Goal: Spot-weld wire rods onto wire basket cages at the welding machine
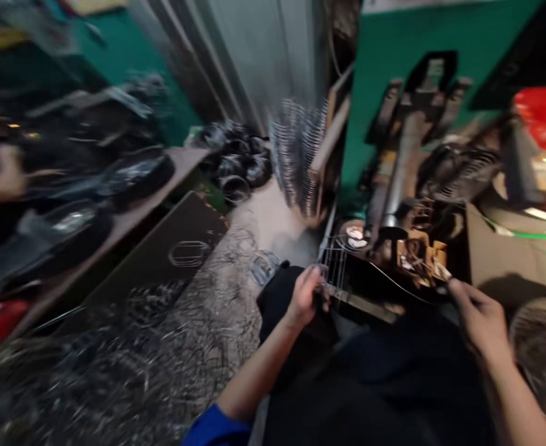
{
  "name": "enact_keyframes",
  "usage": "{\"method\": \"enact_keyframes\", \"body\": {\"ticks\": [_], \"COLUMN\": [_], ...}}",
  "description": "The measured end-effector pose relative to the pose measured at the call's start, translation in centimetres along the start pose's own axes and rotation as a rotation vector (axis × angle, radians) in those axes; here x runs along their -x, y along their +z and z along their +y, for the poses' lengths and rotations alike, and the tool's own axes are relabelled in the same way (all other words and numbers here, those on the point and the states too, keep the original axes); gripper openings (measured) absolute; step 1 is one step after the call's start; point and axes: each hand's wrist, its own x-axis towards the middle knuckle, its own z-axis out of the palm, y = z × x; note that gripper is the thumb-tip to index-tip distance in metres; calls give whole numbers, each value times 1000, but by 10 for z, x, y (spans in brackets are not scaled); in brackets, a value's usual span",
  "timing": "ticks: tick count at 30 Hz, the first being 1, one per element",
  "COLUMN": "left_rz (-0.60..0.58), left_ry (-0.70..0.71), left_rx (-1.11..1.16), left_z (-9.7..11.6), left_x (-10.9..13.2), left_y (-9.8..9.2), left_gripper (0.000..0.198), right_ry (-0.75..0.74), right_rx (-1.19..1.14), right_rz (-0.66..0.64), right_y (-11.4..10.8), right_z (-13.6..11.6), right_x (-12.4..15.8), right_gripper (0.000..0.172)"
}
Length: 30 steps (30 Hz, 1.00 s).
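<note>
My left hand (304, 294) is closed at the near end of a small frame of thin metal wires (337, 263), which runs up and away from the fingers beside the machine. My right hand (481, 316) has its fingers pinched together close to a small pale piece (441, 271); blur hides whether the fingers hold it. Between and beyond my hands is a machine with a thick metal cylinder (400, 179) slanting down toward me. Below its end are copper-coloured blocks (415, 251). A round holder with a pale, shiny inside (354, 234) sits to the cylinder's left.
Loose wire scraps (175, 353) cover the floor at left. Stacked wire grids (296, 155) lean by a wooden board, near black coiled bundles (236, 155). A dark board (161, 260) slants alongside a cluttered bench (129, 217). Another person's arm (4, 173) shows far left. A wire-filled basket (542, 353) stands right.
</note>
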Motion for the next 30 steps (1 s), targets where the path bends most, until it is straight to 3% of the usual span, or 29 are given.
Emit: {"method": "enact_keyframes", "body": {"ticks": [2,9,21,30], "left_rz": [-3,-44,-60,-90], "left_ry": [1,33,61,64], "left_rx": [3,3,-62,-90], "left_z": [2,5,-13,-17], "left_x": [-2,4,-14,-27], "left_y": [2,19,27,37], "left_gripper": [49,47,44,48], "right_ry": [40,-19,-127,-188], "right_rx": [-88,-180,-156,-97], "right_rz": [6,-139,-188,-205], "right_y": [-4,27,36,49], "right_z": [-9,-37,-49,-41], "right_x": [9,4,-4,-20], "right_gripper": [50,56,58,56]}}
